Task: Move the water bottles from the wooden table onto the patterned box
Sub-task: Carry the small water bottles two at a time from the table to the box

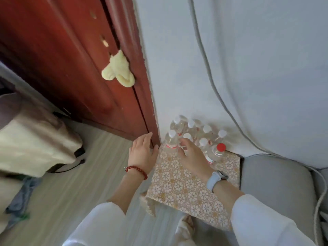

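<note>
clear plastic water bottles (pixel 195 137) are clustered at the far edge of the gold floral-patterned box (pixel 186 185), against the wall. both hands, left hand (pixel 142 153) and right hand (pixel 192 156), are spread open, empty, seemingly after steadying.

right hand (pixel 192 155) hides 1 bottle's body (pixel 186 139) | rear bottles (pixel 191 125) blurred
</note>
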`<state>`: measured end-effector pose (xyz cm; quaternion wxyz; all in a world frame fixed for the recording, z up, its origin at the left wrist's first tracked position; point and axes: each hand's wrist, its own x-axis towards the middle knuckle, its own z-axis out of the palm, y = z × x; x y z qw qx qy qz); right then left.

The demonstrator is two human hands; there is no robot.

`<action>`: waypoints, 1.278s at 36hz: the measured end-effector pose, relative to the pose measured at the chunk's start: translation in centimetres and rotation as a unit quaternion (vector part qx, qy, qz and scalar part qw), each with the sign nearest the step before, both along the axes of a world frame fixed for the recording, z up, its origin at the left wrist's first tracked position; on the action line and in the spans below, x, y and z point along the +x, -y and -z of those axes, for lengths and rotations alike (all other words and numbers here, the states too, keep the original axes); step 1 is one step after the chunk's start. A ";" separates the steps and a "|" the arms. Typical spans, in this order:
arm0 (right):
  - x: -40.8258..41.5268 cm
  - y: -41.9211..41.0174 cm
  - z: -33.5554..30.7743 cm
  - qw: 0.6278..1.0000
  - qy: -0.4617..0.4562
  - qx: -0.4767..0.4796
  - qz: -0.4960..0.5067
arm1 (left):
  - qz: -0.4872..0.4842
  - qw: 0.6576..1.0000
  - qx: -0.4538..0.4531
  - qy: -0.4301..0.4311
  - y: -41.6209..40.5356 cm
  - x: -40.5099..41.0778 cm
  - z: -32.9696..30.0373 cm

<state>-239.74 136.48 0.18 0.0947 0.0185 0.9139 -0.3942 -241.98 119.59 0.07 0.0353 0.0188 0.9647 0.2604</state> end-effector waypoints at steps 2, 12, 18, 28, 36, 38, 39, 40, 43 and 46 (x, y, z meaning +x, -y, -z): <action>0.8 4.3 -0.7 0.999 0.010 -0.003 -0.044 | -0.049 0.999 -0.016 0.004 4.4 2.1 -1.2; 14.2 32.3 -3.8 0.959 0.046 -0.033 -0.278 | -0.315 0.949 -0.021 -0.005 30.0 24.8 -3.5; 27.1 49.0 -3.8 0.890 0.074 -0.001 -0.450 | -0.505 0.863 -0.005 0.017 43.1 44.4 -2.1; 45.7 71.5 -3.7 0.716 0.070 0.043 -0.693 | -0.740 0.672 0.026 -0.008 56.2 68.1 -1.5; 60.2 90.2 -4.3 0.550 -0.001 0.054 -0.833 | -0.816 0.577 -0.012 -0.021 69.2 80.4 -3.1; 63.7 94.7 -4.7 0.509 -0.031 0.051 -0.859 | -0.837 0.547 -0.020 -0.022 72.6 83.4 -3.9; 65.5 96.8 -5.0 0.491 -0.047 0.044 -0.869 | -0.846 0.532 -0.023 -0.022 74.1 84.9 -4.3; 67.4 98.8 -5.2 0.473 -0.061 0.036 -0.878 | -0.855 0.518 -0.026 -0.024 75.6 86.4 -4.6; 73.3 103.7 -5.7 0.420 -0.094 0.027 -0.902 | -0.882 0.470 -0.024 -0.029 78.7 90.9 -5.1; 79.4 107.1 -5.4 0.360 -0.107 0.033 -0.926 | -0.906 0.422 -0.015 -0.025 80.0 95.6 -4.9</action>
